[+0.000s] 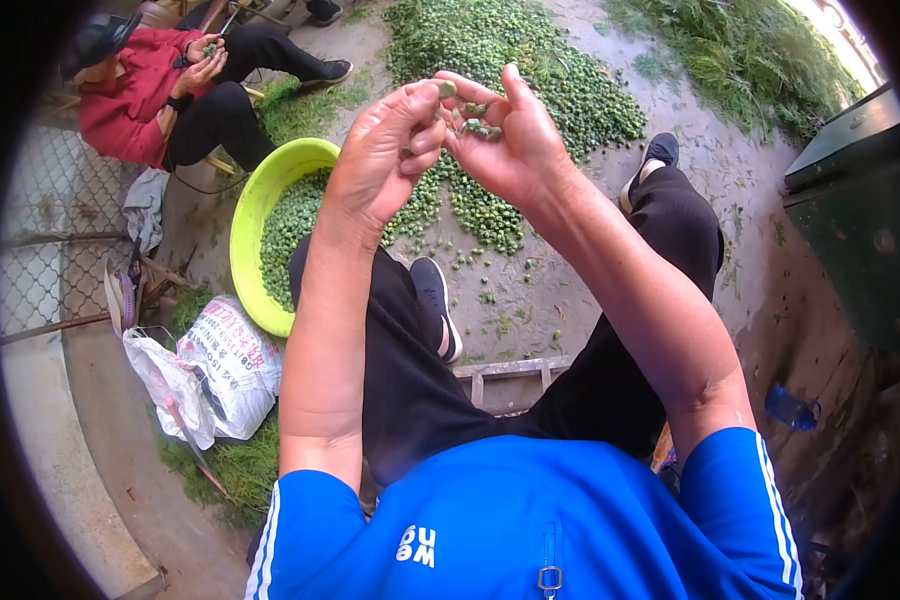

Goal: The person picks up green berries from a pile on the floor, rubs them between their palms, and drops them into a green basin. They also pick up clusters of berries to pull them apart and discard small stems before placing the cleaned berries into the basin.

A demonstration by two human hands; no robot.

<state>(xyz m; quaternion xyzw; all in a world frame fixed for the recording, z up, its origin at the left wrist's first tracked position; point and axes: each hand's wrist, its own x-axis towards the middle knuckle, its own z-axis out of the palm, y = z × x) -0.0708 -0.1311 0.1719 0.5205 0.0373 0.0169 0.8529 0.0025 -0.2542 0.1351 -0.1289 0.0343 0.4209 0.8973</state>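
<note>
My left hand (395,150) is raised over the ground, its thumb and fingers pinched on a small green cone (447,89). Close beside it, my right hand (510,140) is turned palm up and cupped, with several green cones (483,129) lying on its palm and fingers. The fingertips of both hands nearly meet. Beyond them a large pile of green cones (530,60) spreads over the floor. A lime-green tub (242,240), partly filled with such cones, stands left of my left forearm.
A person in a red top (120,110) sits at the upper left, handling green cones. Feathery green branches (730,60) lie at the upper right. White printed sacks (235,365) rest below the tub. A dark green metal box (855,210) and a blue bottle (792,408) are at the right.
</note>
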